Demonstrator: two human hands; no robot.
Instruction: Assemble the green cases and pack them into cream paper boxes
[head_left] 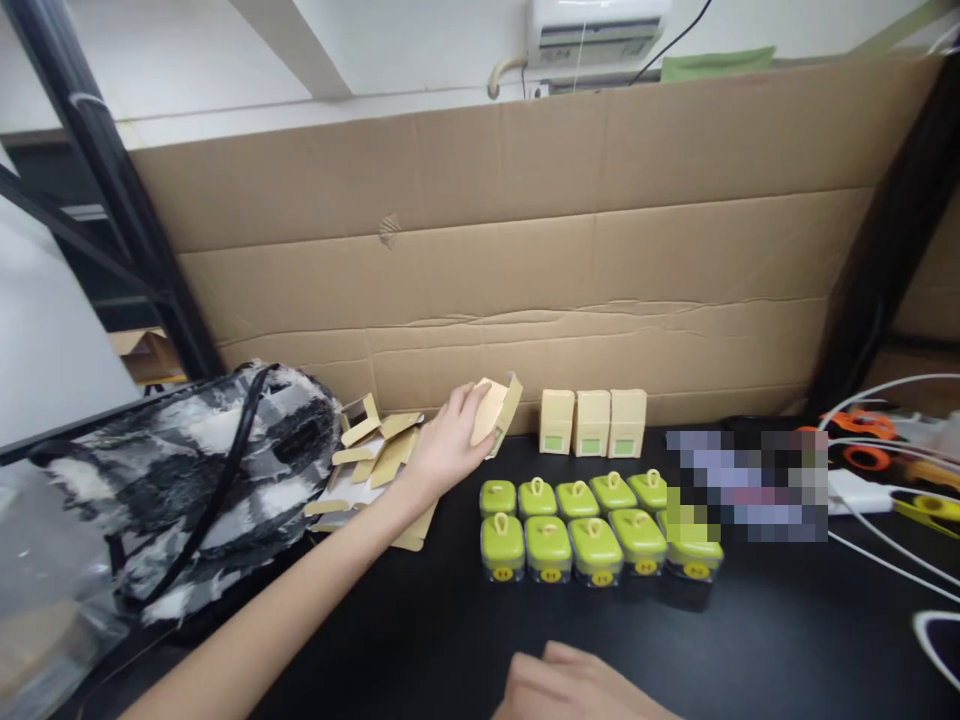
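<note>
My left hand (454, 440) is closed around a small tan cardboard box (491, 412), its flap standing up at the top right, held over the back of the table. To the right of it, three like boxes (592, 422) with green labels stand upright in a row. In front of these sit two rows of small lidded containers (546, 540) with lime-green lids, loops on top and yellow badges. At the bottom edge my right hand (570, 690) is curled closed; its palm is hidden, so what it may hold cannot be seen. Flattened box blanks (375, 465) lie left of the left hand.
A shaggy black, grey and white bag (247, 470) with a black strap lies at the left. Cardboard sheeting (525, 260) walls off the back. White cables (900, 490), orange-handled items (862, 440) and a blurred patch occupy the right side of the black table (420, 640).
</note>
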